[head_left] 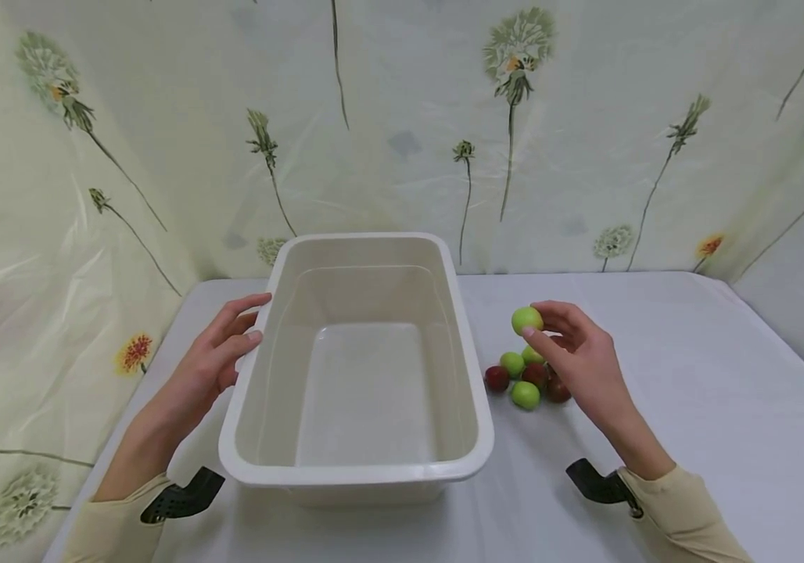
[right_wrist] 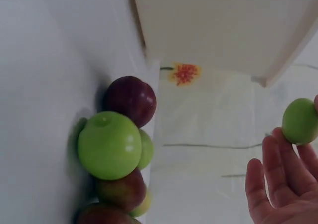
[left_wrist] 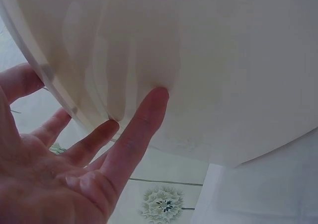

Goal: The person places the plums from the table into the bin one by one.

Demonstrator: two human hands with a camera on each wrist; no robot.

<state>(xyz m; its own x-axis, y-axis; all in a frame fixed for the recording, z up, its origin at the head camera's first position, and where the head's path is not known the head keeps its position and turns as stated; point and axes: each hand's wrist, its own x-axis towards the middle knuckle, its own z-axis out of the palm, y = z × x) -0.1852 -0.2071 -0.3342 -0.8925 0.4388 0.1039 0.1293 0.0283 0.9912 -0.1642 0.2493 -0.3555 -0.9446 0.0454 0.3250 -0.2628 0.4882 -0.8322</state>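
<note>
My right hand (head_left: 581, 356) pinches a small green plum (head_left: 527, 320) between thumb and fingertips, raised above the table to the right of a tub. The same green plum (right_wrist: 301, 120) is at the right edge of the right wrist view. Below the hand lies a cluster of green plums (head_left: 525, 396) and dark red plums (head_left: 497, 379), partly covered by it. The large off-white tub (head_left: 475, 407) has nothing inside it. At its left rim rests my left hand (head_left: 208, 363); in the left wrist view its fairly straight fingers (left_wrist: 141, 129) touch the tub's outer wall.
A white cloth covers the table (head_left: 690, 391). Behind and to the left hangs a pale curtain (head_left: 388, 172) printed with dandelions. The tub stands upright between the hands, its right wall close to the loose plums.
</note>
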